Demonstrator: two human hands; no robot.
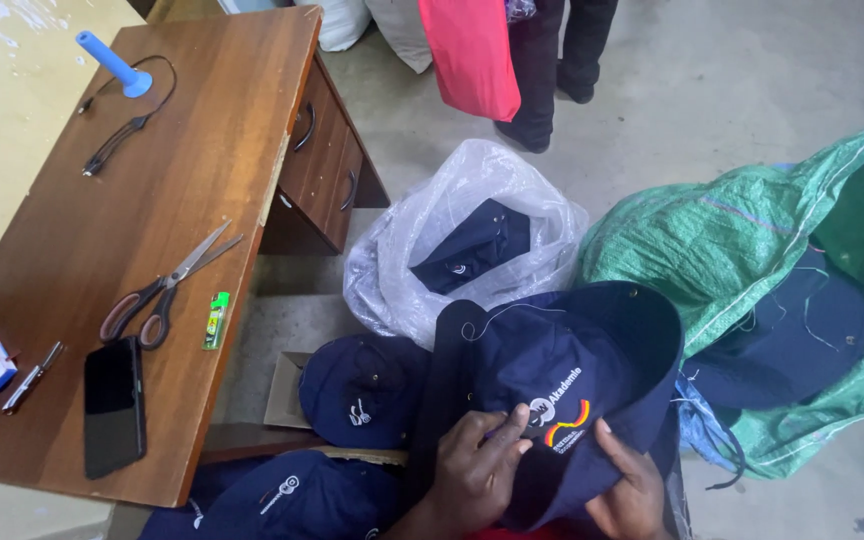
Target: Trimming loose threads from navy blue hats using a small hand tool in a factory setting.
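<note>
A single head-worn camera looks steeply down from above, close over the left hand point(477, 465) and right hand point(632, 490) at the bottom centre of the frame. The brown table point(182, 180) runs up the left side of the frame. The concrete floor point(732, 70) fills the upper right, so the view tilts slightly forward.

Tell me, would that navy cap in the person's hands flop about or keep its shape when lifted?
The navy cap probably half flops: its cloth crown sags and creases between the left hand and right hand, while the brim looks stiffer. It seems light, held by fingertips alone. Loose white threads on it might snag.
</note>
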